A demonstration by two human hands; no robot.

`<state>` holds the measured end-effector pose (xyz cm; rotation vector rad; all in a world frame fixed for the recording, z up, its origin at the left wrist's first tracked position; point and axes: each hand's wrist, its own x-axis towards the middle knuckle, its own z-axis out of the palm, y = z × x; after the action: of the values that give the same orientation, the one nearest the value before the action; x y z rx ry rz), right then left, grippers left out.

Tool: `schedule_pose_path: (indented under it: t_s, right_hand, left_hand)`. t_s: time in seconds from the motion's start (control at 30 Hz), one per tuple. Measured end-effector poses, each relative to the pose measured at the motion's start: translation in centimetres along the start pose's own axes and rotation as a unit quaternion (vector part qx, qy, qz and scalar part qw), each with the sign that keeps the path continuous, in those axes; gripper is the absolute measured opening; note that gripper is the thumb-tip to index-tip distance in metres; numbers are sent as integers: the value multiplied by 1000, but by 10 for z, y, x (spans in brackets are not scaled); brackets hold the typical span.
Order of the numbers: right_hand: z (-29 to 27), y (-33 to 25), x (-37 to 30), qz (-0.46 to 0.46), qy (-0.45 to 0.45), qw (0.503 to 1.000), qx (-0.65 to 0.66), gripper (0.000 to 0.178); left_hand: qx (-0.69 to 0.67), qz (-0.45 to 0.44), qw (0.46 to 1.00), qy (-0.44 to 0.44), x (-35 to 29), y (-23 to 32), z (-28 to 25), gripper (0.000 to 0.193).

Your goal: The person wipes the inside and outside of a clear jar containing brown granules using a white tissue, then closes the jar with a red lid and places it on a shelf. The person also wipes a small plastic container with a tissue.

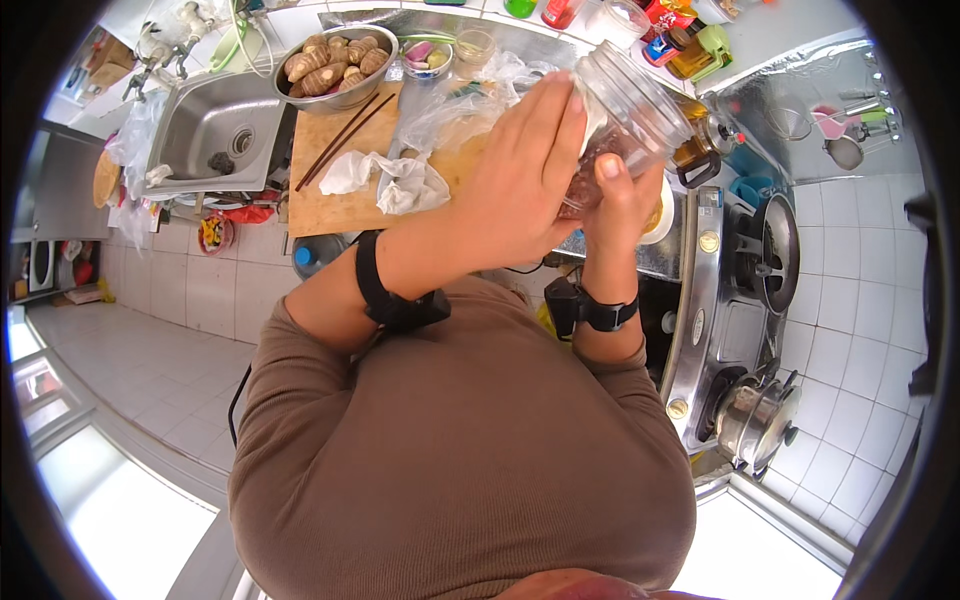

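Observation:
A clear glass jar [634,100] with a threaded mouth is held up, tilted, its open end toward the upper right. My right hand [622,200] grips its lower side, thumb up along the glass. My left hand [525,165] lies along the jar's left side with long, straight fingers, pressing a white paper towel [594,112] against it. Most of that towel is hidden by the fingers. Something dark reddish shows through the lower glass; I cannot tell whether it is inside. Crumpled paper towels [412,187] rest on the wooden cutting board [335,205] at the left.
A metal bowl of taro [350,99] stands beyond the board, beside the sink [190,135]. Two brown chopsticks [345,143] and clear plastic bags [455,122] lie near. Right of me are a gas stove [735,330], a wok [783,255], a lidded pot [745,418] and an oil jug [692,152].

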<state>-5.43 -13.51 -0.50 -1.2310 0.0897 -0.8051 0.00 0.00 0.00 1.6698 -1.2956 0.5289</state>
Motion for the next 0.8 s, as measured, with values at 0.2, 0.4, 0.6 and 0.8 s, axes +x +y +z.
schedule_pose_path:
  t_s: [0.2,0.4,0.6,0.8]
  right_hand:
    - [1,-6,5,-18,-12,1000,20,91]
    - [5,-1,10,-8,66,997,49,77]
    - [5,3,19,10,92,992,91,70]
    - [13,3,18,-29,89,992,83,67]
  left_hand:
    - [-195,-121,965,-126,14,-25,-19,123]
    - [-78,-28,996,34,-17,-17,8,95]
    - [103,90,990,18,-23,-12,13,57]
    - [-2,46,996,71,-12,-36,-2,44]
